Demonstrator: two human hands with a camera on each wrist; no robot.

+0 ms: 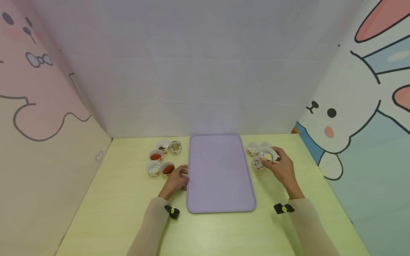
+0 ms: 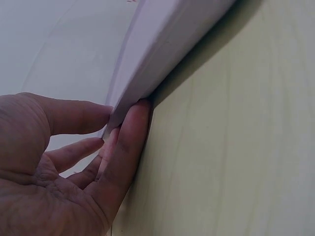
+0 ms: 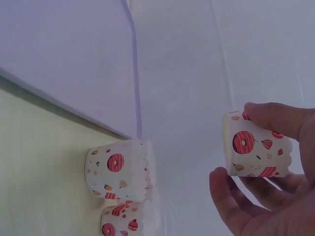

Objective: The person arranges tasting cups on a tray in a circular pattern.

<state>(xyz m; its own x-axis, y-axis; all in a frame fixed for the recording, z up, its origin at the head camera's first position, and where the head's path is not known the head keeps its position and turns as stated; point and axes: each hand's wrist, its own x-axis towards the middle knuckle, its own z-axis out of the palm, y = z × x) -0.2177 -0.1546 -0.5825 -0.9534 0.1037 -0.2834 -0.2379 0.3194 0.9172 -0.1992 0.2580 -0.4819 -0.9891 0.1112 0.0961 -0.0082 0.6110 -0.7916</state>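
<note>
A pale purple tray (image 1: 221,174) lies lengthwise in the middle of the table. My left hand (image 1: 175,179) pinches its left rim, thumb on the outer edge and a finger reaching beneath, as the left wrist view shows. On the other side, my right hand (image 1: 283,169) holds a white paper baking cup (image 3: 258,147) printed with red donuts, between thumb and fingers. This cup is raised above the table and something yellow shows inside it. Three similar cups stand close by, including a front one (image 1: 257,164) and a left one (image 1: 252,149).
Left of the tray stand several more paper cups: two with red contents, a front right one (image 1: 168,169) and a middle one (image 1: 156,155), and one with a tan piece (image 1: 175,147). A white wall (image 1: 208,89) rises behind the table, with cartoon-printed panels on both sides.
</note>
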